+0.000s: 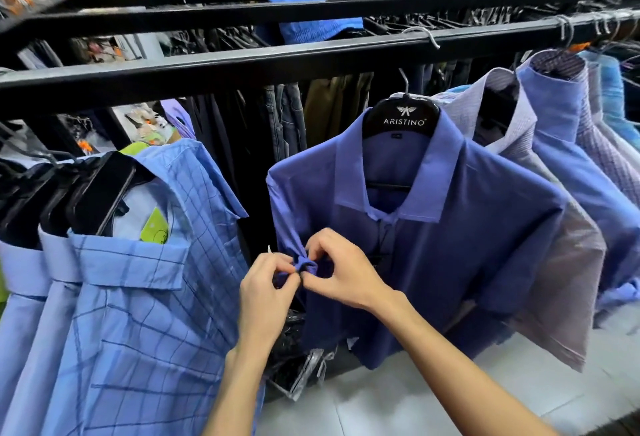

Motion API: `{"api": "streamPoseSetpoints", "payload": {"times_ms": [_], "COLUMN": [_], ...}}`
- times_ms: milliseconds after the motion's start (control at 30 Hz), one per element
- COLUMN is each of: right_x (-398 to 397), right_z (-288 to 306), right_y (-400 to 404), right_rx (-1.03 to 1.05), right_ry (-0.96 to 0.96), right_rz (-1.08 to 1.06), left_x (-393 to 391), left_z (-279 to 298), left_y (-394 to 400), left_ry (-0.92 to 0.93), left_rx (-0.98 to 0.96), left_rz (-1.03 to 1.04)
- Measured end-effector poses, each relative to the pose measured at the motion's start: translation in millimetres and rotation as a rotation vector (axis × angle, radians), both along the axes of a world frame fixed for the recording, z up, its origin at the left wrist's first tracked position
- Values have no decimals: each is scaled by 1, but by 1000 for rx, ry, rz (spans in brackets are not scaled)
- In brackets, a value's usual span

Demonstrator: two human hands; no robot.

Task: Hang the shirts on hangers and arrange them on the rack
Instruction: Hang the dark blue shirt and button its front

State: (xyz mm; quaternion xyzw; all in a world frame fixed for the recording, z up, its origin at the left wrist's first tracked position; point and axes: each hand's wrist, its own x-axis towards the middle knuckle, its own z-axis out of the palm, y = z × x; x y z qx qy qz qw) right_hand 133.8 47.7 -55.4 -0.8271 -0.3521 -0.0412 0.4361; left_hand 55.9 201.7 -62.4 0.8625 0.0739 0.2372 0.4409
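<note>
A plain blue shirt (450, 245) hangs on a black hanger (401, 117) marked ARISTINO, whose hook sits over the black rack rail (242, 58). My left hand (266, 290) and my right hand (339, 269) meet at the shirt's front left edge. Both pinch a small bunched fold of its blue fabric between thumb and fingers. The collar is buttoned and lies flat.
A blue checked shirt (138, 314) and other pale blue shirts hang on black hangers to the left. Striped and blue shirts (554, 158) hang close on the right. Dark trousers (287, 117) hang behind the rail. Crumpled clear plastic (301, 366) lies below on the white tile floor (450, 394).
</note>
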Motion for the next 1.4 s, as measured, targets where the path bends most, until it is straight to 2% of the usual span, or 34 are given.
{"api": "streamPoseSetpoints", "payload": {"times_ms": [167, 300, 367, 667, 833, 967, 1100, 1167, 1233, 1300, 1400], "right_x": [-3, -5, -10, -19, -19, -17, -16, -16, -18, -22, -30], "right_z": [4, -4, -9, -21, -18, -22, -22, -22, -23, -30, -41], "right_y": [-3, -5, -3, 1, 0, -1, 1, 1, 2, 4, 7], "right_rx": [-116, -162, -134, -16, -23, -10, -8, 16, 14, -22, -1], "right_ry": [-11, -248, -290, 66, 208, 50, -263, -402, -470, -432, -177], "right_rz": [67, -27, -88, 93, 109, -6, -210, -275, -249, -184, -189], "left_x": [-8, -15, -17, -19, -21, -25, -22, -19, -18, -18, -21], "left_z": [-7, -15, -20, -25, -29, -18, -6, -6, -7, -6, -6], "left_y": [1, -2, -5, 6, 18, 19, 15, 13, 10, 7, 4], "left_ry": [-45, -58, -81, -53, 72, 88, 79, 65, 49, 3, -75], "left_rx": [-8, -84, -45, 89, 36, 23, -24, 34, 16, 8, 70], "left_rz": [23, 102, 123, 2, -87, -156, -183, -131, -30, 60, 13]}}
